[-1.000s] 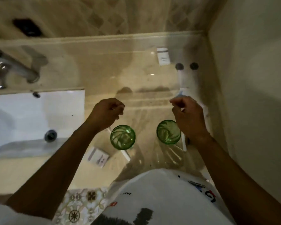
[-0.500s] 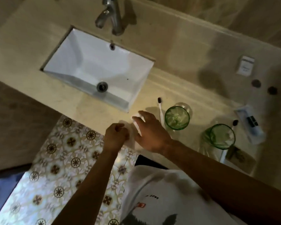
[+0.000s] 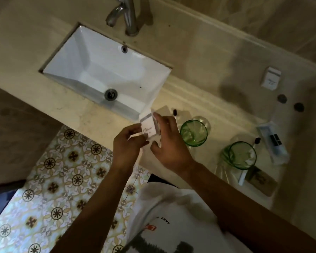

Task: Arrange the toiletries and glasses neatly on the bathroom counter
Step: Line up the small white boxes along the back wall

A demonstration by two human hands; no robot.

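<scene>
A small white toiletry box (image 3: 149, 126) is lifted above the counter's front edge, pinched by my left hand (image 3: 129, 145) at its lower end. My right hand (image 3: 169, 143) touches its right side with fingers spread. Two green glasses stand on the beige counter (image 3: 199, 84): one (image 3: 193, 133) just right of my right hand, the other (image 3: 242, 155) farther right. A toothbrush with a dark head (image 3: 175, 112) lies behind my right hand, mostly hidden. A second white box (image 3: 270, 78) sits near the back wall.
A white sink (image 3: 106, 77) with a chrome tap (image 3: 125, 15) is set in the counter at left. Two dark round caps (image 3: 282, 98) (image 3: 299, 107), a wrapped toiletry packet (image 3: 273, 142) and a brown card (image 3: 259, 179) lie at the right end. Patterned floor tiles (image 3: 62, 179) lie below.
My view swung left from the corner to the sink. Both hands left the glasses and moved to the counter's front edge, and the small white box came up off the counter in them.
</scene>
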